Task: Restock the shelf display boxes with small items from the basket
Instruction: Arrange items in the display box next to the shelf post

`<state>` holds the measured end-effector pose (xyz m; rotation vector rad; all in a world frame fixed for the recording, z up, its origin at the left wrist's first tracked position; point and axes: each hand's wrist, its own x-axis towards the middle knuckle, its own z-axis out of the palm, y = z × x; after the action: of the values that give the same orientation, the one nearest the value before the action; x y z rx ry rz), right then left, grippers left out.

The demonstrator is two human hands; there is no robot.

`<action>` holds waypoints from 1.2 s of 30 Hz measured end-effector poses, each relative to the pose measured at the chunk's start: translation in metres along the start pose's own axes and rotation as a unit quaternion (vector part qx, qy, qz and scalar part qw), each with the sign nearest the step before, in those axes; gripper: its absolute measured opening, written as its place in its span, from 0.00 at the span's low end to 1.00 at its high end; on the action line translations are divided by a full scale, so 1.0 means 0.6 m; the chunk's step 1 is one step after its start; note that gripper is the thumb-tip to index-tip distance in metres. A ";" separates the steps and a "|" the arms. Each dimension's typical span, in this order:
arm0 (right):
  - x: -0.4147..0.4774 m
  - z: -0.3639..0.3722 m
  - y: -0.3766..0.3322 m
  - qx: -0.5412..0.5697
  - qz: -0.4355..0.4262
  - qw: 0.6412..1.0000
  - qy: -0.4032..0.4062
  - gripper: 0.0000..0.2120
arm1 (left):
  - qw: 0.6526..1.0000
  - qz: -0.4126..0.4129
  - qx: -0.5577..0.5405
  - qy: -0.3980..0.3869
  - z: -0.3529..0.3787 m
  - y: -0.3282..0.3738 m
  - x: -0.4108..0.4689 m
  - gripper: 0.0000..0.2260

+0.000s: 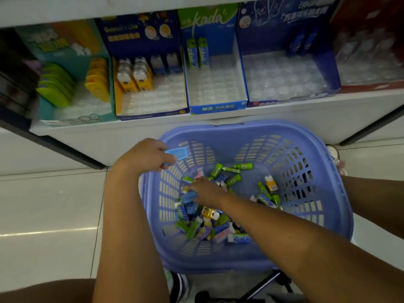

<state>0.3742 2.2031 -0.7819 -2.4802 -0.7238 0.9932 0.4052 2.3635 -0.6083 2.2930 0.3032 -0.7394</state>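
A purple slatted basket [306, 254] sits on the floor below the shelf, with several small green, blue, yellow and pink items [209, 226] heaped in it. My left hand [146, 155] hovers over the basket's far left rim and pinches a flat light-blue item [178, 153]. My right hand [205, 190] reaches down into the pile and grips a second blue item [188, 197]. On the shelf stand the display boxes: a teal one [72, 119], a dark blue one [153, 115], a green and blue "kada" one [216, 108] and a wide blue one [295, 99].
The boxes are mostly bare trays, with a few items at the back. A red box [371, 86] stands at the far right. The white shelf edge [122, 127] runs just behind the basket. Pale floor tiles [50, 204] spread to the left. A stool leg [264, 283] shows below the basket.
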 end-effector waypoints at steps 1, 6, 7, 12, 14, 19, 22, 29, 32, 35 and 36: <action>-0.002 0.002 0.004 0.008 0.015 1.000 0.017 0.20 | 1.000 0.007 -0.015 0.016 -0.009 -0.003 -0.008 0.07; -0.033 -0.027 0.025 0.173 0.077 0.978 0.092 0.11 | 0.985 0.056 -0.108 0.124 -0.017 -0.014 -0.028 0.11; -0.040 -0.043 0.025 0.195 0.070 0.973 0.105 0.09 | 0.978 0.067 -0.132 0.148 -0.018 -0.015 -0.029 0.11; -0.085 -0.144 -0.022 0.506 0.046 0.845 0.166 0.04 | 0.920 0.089 -0.340 0.171 -0.027 -0.008 -0.029 0.11; -0.106 -0.185 -0.051 0.707 0.021 0.691 0.151 0.05 | 0.894 0.094 -0.414 0.142 -0.030 -0.004 -0.031 0.09; -0.144 -0.269 -0.103 0.783 -0.038 0.603 0.148 0.06 | 0.856 0.148 -0.483 0.110 -0.034 0.005 -0.044 0.04; -0.141 -0.308 -0.120 0.678 -0.059 0.701 0.213 0.04 | 0.842 0.158 -0.495 0.145 -0.041 0.007 -0.046 0.05; -0.123 -0.397 -0.113 0.430 -0.039 0.783 0.448 0.11 | 0.851 0.155 -0.464 0.190 -0.046 0.000 -0.041 0.11; -0.123 -0.422 -0.111 0.380 -0.038 0.788 0.483 0.11 | 0.844 0.148 -0.464 0.224 -0.045 0.006 -0.037 0.11; -0.114 -0.432 -0.141 0.366 -0.085 0.802 0.465 0.10 | 0.812 0.144 -0.485 0.291 -0.048 0.006 -0.035 0.10; -0.105 -0.433 -0.158 0.354 -0.101 0.810 0.457 0.11 | 0.802 0.141 -0.491 0.311 -0.052 0.003 -0.035 0.09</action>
<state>0.4909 2.2039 -0.5231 -1.8032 -0.2014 -0.1017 0.4021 2.3835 -0.5762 1.4233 0.4811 0.3383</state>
